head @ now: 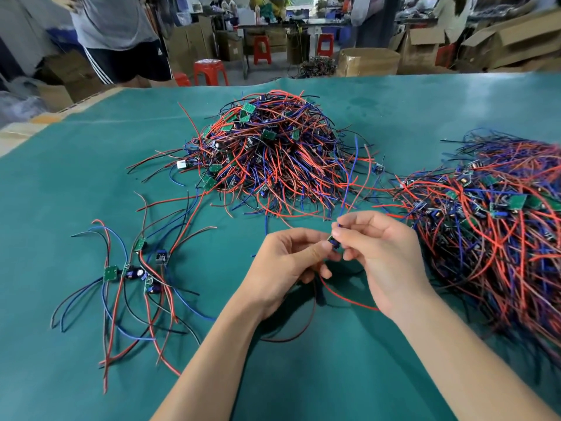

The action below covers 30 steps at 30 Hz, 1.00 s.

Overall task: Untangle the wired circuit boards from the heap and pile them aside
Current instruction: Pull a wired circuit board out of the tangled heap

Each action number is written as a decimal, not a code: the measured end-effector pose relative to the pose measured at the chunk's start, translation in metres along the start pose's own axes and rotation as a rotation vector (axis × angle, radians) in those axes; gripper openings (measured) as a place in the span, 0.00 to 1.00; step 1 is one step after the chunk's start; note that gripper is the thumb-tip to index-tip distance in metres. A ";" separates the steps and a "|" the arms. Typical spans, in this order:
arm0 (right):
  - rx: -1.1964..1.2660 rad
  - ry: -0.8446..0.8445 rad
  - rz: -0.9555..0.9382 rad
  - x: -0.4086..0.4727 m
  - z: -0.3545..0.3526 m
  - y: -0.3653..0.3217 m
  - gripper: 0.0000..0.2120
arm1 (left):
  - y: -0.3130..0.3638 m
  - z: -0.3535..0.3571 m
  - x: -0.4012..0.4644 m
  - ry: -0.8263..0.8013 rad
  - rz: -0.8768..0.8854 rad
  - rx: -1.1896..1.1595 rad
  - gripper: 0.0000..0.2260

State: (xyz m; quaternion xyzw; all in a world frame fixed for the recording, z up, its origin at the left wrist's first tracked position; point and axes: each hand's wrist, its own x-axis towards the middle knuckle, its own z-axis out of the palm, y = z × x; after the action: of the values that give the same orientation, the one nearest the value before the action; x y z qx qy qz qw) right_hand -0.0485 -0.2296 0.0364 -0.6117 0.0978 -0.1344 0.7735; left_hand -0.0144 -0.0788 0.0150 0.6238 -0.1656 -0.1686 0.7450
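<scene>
Hands (334, 256) pinch one wired board (334, 243); no readable writing.

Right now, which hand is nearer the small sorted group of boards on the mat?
The left hand. It is just right of the sorted boards, holding a small board together with the right hand, which sits farther right, beside the big right-hand heap.

Worktop (394, 117) covered in teal sheet, bare tan edge at far left corner. Beyond it, workshop floor (273, 72), grey-tan. Red plastic stools (211, 72) in a row, more further back. Cardboard boxes (368, 60) stacked on both sides, flattened ones far right. A long table (288, 24) at the back with clutter. A person (121, 34) in dark shorts standing far left. Light bright, even.
</scene>
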 end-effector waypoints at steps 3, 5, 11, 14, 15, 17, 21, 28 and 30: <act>0.010 0.046 -0.006 0.003 -0.003 -0.001 0.10 | 0.000 0.003 0.000 0.021 0.003 0.028 0.03; 0.032 0.040 0.014 0.003 -0.004 -0.002 0.11 | -0.001 0.003 0.000 0.047 0.010 0.068 0.05; 0.181 -0.047 0.121 0.006 -0.004 -0.001 0.11 | 0.000 0.000 0.000 0.069 0.031 0.097 0.08; 0.225 -0.083 0.180 0.007 -0.007 -0.003 0.17 | 0.001 -0.001 -0.001 0.007 0.031 0.087 0.09; 0.241 -0.099 0.216 0.007 -0.008 -0.004 0.19 | 0.001 -0.001 -0.002 -0.008 0.030 0.082 0.08; 0.254 -0.138 0.300 0.008 -0.009 -0.005 0.18 | 0.002 -0.002 -0.002 -0.011 0.031 0.060 0.07; 0.192 -0.253 0.329 0.008 -0.012 -0.007 0.14 | 0.002 -0.002 -0.002 0.013 0.029 0.053 0.06; -0.259 -0.006 -0.094 0.011 -0.015 -0.004 0.09 | 0.002 -0.001 0.000 0.012 0.007 0.117 0.07; -0.334 0.049 -0.194 0.013 -0.016 -0.002 0.10 | 0.003 -0.001 -0.001 0.005 0.010 0.140 0.08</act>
State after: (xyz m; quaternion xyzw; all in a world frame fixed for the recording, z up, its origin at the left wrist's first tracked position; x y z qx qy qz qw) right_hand -0.0414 -0.2492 0.0347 -0.7345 0.0781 -0.2052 0.6421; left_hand -0.0144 -0.0776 0.0178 0.6739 -0.1780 -0.1513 0.7009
